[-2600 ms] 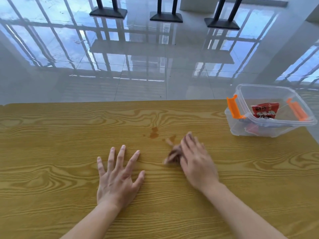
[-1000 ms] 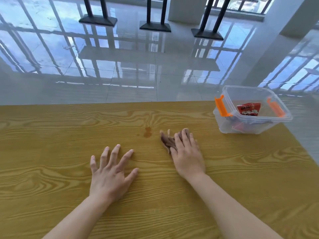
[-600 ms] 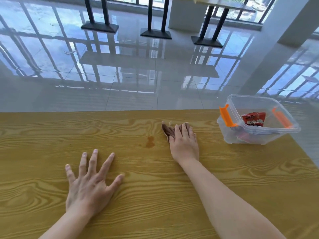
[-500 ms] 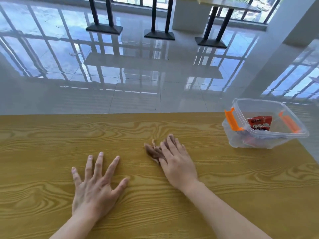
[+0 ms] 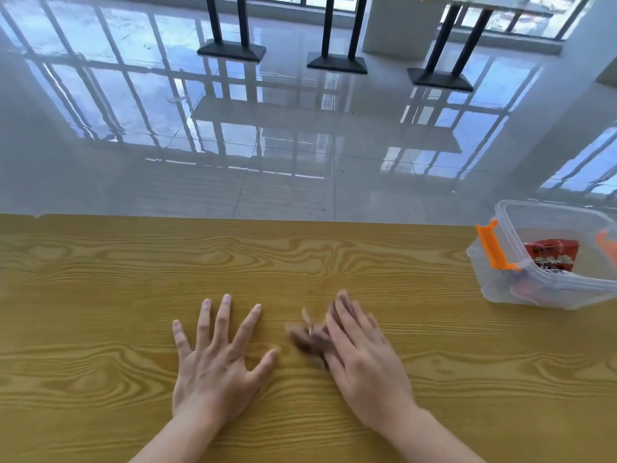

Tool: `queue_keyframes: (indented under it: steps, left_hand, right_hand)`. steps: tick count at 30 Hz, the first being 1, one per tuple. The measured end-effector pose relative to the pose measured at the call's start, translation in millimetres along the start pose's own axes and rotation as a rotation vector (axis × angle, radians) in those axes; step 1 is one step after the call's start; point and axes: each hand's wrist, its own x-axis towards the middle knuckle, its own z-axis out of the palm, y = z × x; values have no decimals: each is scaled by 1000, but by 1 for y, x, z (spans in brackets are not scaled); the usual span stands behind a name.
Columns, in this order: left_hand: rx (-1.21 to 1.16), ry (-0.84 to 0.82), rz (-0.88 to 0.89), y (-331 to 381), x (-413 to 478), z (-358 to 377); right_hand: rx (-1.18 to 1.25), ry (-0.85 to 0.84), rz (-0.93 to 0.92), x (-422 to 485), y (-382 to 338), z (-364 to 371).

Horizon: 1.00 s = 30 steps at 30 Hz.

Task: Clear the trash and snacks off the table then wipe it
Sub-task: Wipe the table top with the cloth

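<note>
You are wiping: right hand (image 5: 364, 362) presses a brown cloth (image 5: 309, 342) mid-counter (image 5: 100, 279), left hand (image 5: 213, 362) flat, empty; next, sweep the unwiped areas.

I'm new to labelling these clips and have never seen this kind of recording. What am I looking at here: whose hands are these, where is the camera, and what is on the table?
There is one view only, from a wide-angle camera worn on a person's head, looking forward and down. No machine is involved, just two bare hands. The left hand lies flat on the wooden table, fingers spread, holding nothing. The right hand presses a brownish crumpled wipe against the tabletop; it is blurred, which fits a wiping stroke. At the far right edge stands a clear plastic bin with orange latches, with a red snack packet inside. Beyond the table are a glossy tiled floor and black table legs.
</note>
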Motion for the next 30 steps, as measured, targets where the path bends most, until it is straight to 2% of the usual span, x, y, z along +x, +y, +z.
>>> queue_keyframes:
  steps: [1, 3, 6, 8, 9, 11, 13, 15, 16, 18, 20, 21, 23, 27, 29, 30]
  left_hand:
    - [-1, -1, 6, 0, 0, 1]
    - [-6, -3, 14, -1, 1, 1]
    - [-9, 9, 6, -1, -1, 0]
    - [-23, 8, 3, 0, -1, -2]
    - [-28, 2, 4, -1, -1, -3]
    - [-43, 16, 8, -2, -1, -5]
    - [-91, 39, 2, -1, -3, -7]
    - [-147, 50, -17, -2, -3, -9]
    - [-148, 47, -16, -3, -2, -9]
    - [-121, 45, -2, -2, -2, -7]
    - [-115, 39, -5, 0, -2, -7]
    - [-113, 37, -7, 0, -2, -7]
    - [-111, 27, -3, 0, -2, -8]
    - [-213, 25, -10, -1, -3, -15]
    - [-350, 40, 27, -9, -6, -18]
    - [-410, 47, 52, -18, -8, -20]
  right_hand:
    - [-13, -2, -42, -15, 4, 1]
    - [-39, 10, 20, -3, 25, 3]
    - [5, 64, 316, 81, 39, -4]
    - [79, 44, 422, 134, 30, -7]
    - [84, 29, 393, 146, 18, -5]
    - [55, 3, 206, 133, -8, 0]
    - [42, -4, -21, 80, -20, 3]
    - [14, 4, -95, 35, 0, 1]
    - [-8, 17, -50, 30, 23, -1]
    - [-42, 43, 185, 50, 67, -8]
    - [-3, 56, 463, 88, 83, -15]
    - [15, 58, 527, 105, 75, -15]
    - [30, 43, 468, 121, 34, -8]
    - [29, -28, -19, 72, -47, 6]
    - [40, -64, -42, 54, -40, 4]
    - [25, -51, 46, 55, -30, 3]
